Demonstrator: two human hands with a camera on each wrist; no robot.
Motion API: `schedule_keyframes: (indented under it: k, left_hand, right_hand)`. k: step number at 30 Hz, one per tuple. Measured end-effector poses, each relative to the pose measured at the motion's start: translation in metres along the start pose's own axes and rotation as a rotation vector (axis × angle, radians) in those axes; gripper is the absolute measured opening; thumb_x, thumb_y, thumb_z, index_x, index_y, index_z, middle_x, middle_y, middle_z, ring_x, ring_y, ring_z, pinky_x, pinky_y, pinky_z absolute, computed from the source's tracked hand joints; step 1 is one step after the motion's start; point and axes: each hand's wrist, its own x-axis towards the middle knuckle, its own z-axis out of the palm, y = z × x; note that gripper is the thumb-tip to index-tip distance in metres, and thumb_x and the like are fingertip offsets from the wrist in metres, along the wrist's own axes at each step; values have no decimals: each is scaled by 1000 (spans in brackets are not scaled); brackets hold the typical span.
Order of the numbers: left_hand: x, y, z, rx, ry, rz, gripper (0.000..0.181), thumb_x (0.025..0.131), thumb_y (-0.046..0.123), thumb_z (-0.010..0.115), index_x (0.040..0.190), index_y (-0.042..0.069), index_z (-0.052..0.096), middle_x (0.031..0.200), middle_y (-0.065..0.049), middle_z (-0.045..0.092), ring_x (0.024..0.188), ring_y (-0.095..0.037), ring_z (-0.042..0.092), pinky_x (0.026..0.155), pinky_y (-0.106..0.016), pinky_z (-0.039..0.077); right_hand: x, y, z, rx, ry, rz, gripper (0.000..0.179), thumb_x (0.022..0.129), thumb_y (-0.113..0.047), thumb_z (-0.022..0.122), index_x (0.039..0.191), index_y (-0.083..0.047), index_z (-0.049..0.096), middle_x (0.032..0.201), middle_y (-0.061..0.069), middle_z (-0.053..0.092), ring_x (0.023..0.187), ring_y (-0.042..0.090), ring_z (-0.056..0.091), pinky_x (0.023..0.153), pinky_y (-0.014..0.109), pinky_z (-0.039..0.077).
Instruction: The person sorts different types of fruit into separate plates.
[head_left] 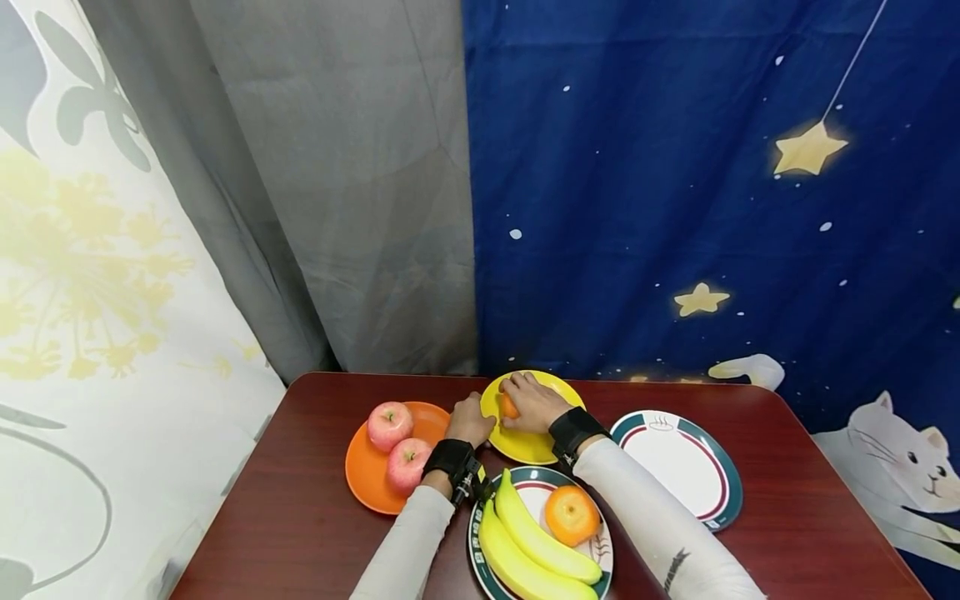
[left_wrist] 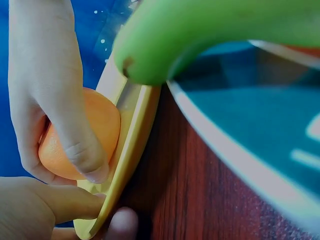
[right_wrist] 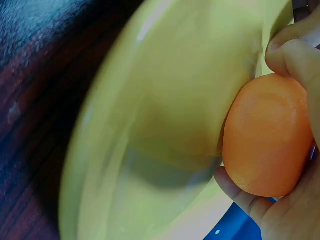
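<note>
My right hand [head_left: 534, 406] holds an orange [right_wrist: 267, 137] over the yellow plate [head_left: 528, 450], with thumb and fingers on either side of the fruit. At the plate's left edge, my left hand [head_left: 470, 422] pinches the rim; in the left wrist view its thumb lies on the upper side and a fingertip shows beneath. Nearer to me is a green-rimmed plate [head_left: 476, 546] bearing bananas [head_left: 536, 537] and another orange [head_left: 572, 515]. A banana tip looms large across the top of the left wrist view.
To the left, an orange plate [head_left: 366, 479] carries two apples [head_left: 390, 426], close beside my left wrist. A white plate with a green rim [head_left: 667, 462] lies right of my right forearm. The dark red table [head_left: 292, 517] ends at curtains [head_left: 397, 208] behind.
</note>
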Motion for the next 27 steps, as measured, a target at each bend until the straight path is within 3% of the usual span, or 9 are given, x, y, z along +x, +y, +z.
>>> schedule_keyframes:
  k: [6,12,16,19,23,27]
  left_hand:
    - [2,-2,0,-16,-57,-28,37,102,12,69,131,-7,55,80,-13,62,44,-15,59,46,-24,50]
    - [1,-2,-4,-36,-70,-35,41,104,13,67,136,-8,53,80,-14,63,44,-16,60,47,-26,52]
    - [-1,0,-6,-41,-74,-40,42,104,14,67,137,-7,52,79,-13,63,44,-16,60,49,-26,53]
    - [-2,0,-5,-43,-80,-48,42,104,14,67,138,-7,51,79,-13,62,44,-16,60,48,-25,53]
    - [-1,0,-4,-55,-77,-50,41,104,13,67,137,-6,52,80,-13,62,45,-16,61,47,-24,52]
    - [-1,0,-2,-60,-80,-46,38,105,13,66,135,-5,52,82,-14,62,45,-17,62,47,-24,52]
  right_hand:
    - [-2,-2,-6,-11,-5,-28,66,93,-43,79,146,-9,57,141,14,54,122,31,55,101,45,57]
    - [-20,-4,-40,17,133,-125,73,91,-39,80,152,-9,54,151,17,52,131,36,53,102,52,57]
    - [-50,-7,-71,30,212,-164,71,92,-38,80,153,-12,55,150,12,55,130,33,55,99,52,58]
    - [-78,-9,-82,26,241,-191,69,92,-40,79,152,-15,57,147,8,58,127,28,56,98,48,60]
    - [-118,-13,-78,42,209,-205,66,91,-42,79,149,-17,60,144,4,60,125,23,59,93,44,61]
    - [-156,-17,-55,93,111,-184,62,93,-44,76,149,-21,60,143,-1,61,126,20,60,93,43,61]
